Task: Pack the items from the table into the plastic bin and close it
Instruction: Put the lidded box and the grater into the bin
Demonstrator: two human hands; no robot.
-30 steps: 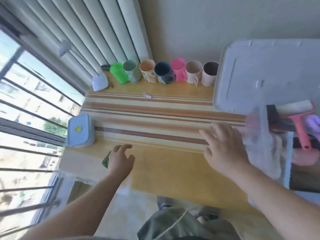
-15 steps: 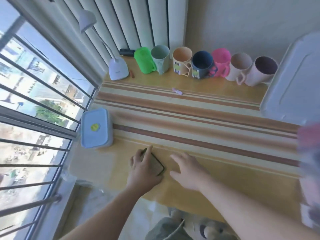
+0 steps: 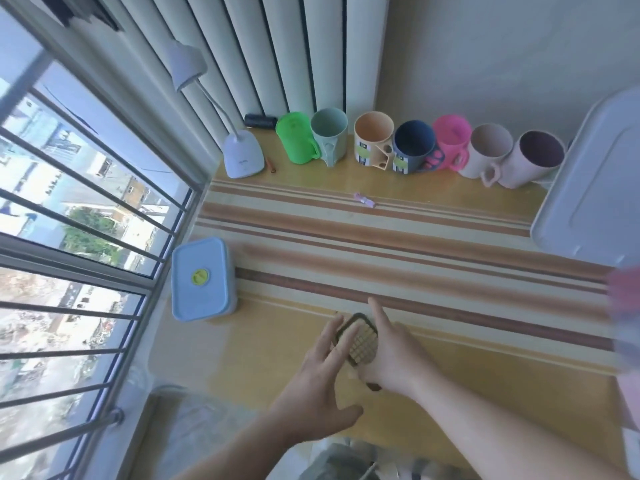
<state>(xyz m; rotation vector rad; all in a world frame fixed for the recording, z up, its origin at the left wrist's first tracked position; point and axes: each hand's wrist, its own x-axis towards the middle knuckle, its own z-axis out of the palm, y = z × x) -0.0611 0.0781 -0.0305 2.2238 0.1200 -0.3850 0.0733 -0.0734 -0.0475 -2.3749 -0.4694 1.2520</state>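
1. While lifted off the counter (image 3: 450, 393) near its front edge, grid insert (image 3: 358, 341) sits between both hands: dark frame, pale lattice of small squares, tilted up.
2. Right hand (image 3: 391, 355) under and beside it, thumb side along its right edge; appears to carry it, though whether fingers curl round cannot be told.
3. Left hand (image 3: 322, 382) just beside its left edge, fingers spread and straight, holding nothing firmly; fingertip overlaps frame.
4. Handling, judged: thin, light, stiff plastic-and-blade piece. Lattice likely sharp, so best held by the frame rim, not the squares. Flat shape could slip from an open palm; pinch at two opposite edges advised.
5. Count on counter: seven mugs (image 3: 374, 142) in a row at the back, upright, rims near or touching. One lidded blue food box (image 3: 202, 278) at the window side, well apart from the hands. One white desk lamp (image 3: 242, 155) at the back left. One small pink scrap (image 3: 364, 200) mid-counter.
6. Bin lid (image 3: 595, 188) leaning at right, one. Bin itself only a blur at the right edge; contents not legible.
7. Judged early: most items not yet packed.
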